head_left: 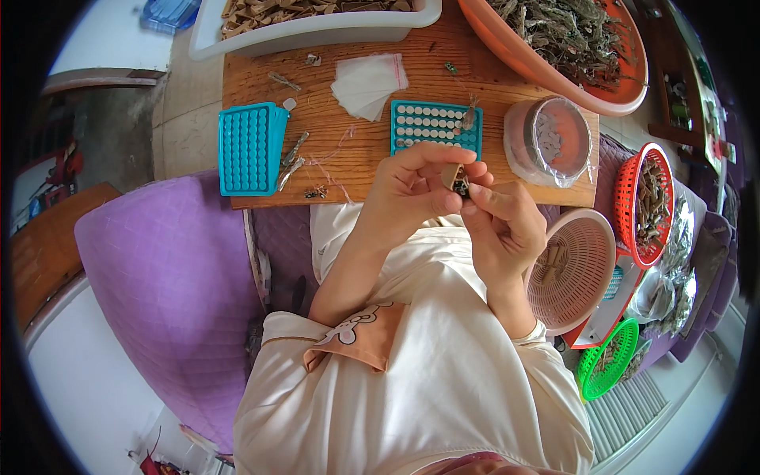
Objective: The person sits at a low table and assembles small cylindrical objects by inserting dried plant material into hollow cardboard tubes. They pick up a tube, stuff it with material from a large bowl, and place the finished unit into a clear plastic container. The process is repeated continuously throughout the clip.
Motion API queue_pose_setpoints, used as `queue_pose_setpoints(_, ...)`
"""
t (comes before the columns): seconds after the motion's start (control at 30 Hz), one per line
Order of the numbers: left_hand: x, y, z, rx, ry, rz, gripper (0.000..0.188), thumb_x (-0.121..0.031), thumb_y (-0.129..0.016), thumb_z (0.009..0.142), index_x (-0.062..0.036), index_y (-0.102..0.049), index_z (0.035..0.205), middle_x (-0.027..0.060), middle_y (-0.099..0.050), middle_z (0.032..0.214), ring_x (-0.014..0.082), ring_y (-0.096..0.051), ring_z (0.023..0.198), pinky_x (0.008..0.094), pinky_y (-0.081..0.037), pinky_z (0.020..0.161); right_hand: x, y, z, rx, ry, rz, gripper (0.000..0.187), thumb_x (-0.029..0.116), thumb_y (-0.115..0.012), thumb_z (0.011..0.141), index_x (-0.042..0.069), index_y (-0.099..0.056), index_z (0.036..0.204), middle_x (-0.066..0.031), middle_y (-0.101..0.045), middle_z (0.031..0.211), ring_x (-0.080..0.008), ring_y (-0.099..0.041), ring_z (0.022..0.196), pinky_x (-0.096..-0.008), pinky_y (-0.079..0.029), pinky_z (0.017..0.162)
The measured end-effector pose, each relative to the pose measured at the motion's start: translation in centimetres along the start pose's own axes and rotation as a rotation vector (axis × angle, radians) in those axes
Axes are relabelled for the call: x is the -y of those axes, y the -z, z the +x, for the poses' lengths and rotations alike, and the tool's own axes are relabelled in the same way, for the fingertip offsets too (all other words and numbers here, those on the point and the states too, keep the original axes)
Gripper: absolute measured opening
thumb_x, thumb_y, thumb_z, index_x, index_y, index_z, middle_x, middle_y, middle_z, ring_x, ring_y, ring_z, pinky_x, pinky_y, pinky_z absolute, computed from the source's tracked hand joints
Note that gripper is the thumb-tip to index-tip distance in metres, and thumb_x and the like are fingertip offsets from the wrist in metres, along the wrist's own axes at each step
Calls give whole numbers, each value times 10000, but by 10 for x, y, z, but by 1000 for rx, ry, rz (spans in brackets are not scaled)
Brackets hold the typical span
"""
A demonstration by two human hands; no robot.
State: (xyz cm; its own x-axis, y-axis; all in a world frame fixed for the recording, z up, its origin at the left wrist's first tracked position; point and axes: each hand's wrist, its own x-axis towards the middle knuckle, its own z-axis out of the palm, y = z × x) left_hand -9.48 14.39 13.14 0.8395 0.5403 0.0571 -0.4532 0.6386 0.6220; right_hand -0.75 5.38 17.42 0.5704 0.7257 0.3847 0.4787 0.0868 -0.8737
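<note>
Close to the table's front edge, both of my hands meet at one small brown cardboard-like piece [450, 176] with a dark bit at its lower end. My left hand [404, 186] is closed on it between thumb and fingers. From the other side, my right hand [511, 229] pinches at its dark end; the fingers hide part of it. Just beyond lies a teal tray [393, 131] with rows of white round pieces [419, 121]. A thin wispy bundle [470, 117] rests on the tray's right side.
Stacked teal trays [249, 150] stand left on the wooden table [348, 158]. Clear bags [368, 83] lie behind, a lined round tub [546, 142] right. A white bin [317, 38] and an orange basin [625, 99] occupy the far side. Baskets, including a pink one [590, 293], stand right.
</note>
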Motion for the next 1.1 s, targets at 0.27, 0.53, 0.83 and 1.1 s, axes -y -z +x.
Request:
queue_pose_setpoints(0.27, -7, -14, -3, -247, 33, 88, 426, -195, -529, 844, 3, -397, 1197, 169, -534, 1091, 284, -533, 1012, 342, -485, 810, -6, -6, 2, 117, 35, -121, 236, -59, -624, 701, 26, -623, 922, -68, -553, 779, -131, -534, 584, -219, -420, 491)
queue_pose_setpoints(0.53, -4, -14, -5, -349, -36, 335, 332, -246, -438, 891, -5, -446, 1120, 154, -543, 1079, 179, -592, 844, 254, -513, 654, -20, -21, -12, -96, -162, 57, 230, -82, -577, 723, 8, -568, 934, -74, -532, 848, -88, -506, 576, -200, -390, 474)
queue_pose_setpoints(0.83, 0, -12, -4, -429, 107, -290, 315, -220, -409, 900, -17, -419, 1141, 129, -540, 1083, 210, -565, 956, 280, -535, 731, -24, -18, -12, 83, -324, 151, 409, -139, -485, 727, 13, -450, 1105, -116, -495, 999, -145, -571, 742, -228, -456, 607)
queue_pose_setpoints(1.1, 9, -14, -3, -408, 32, -90, 336, -189, -448, 886, -4, -406, 1163, 139, -525, 1105, 237, -537, 1009, 324, -492, 815, -29, -9, 1, 67, -532, 707, 428, -118, -464, 718, -9, -423, 1130, -116, -522, 1047, -144, -551, 902, -243, -465, 748)
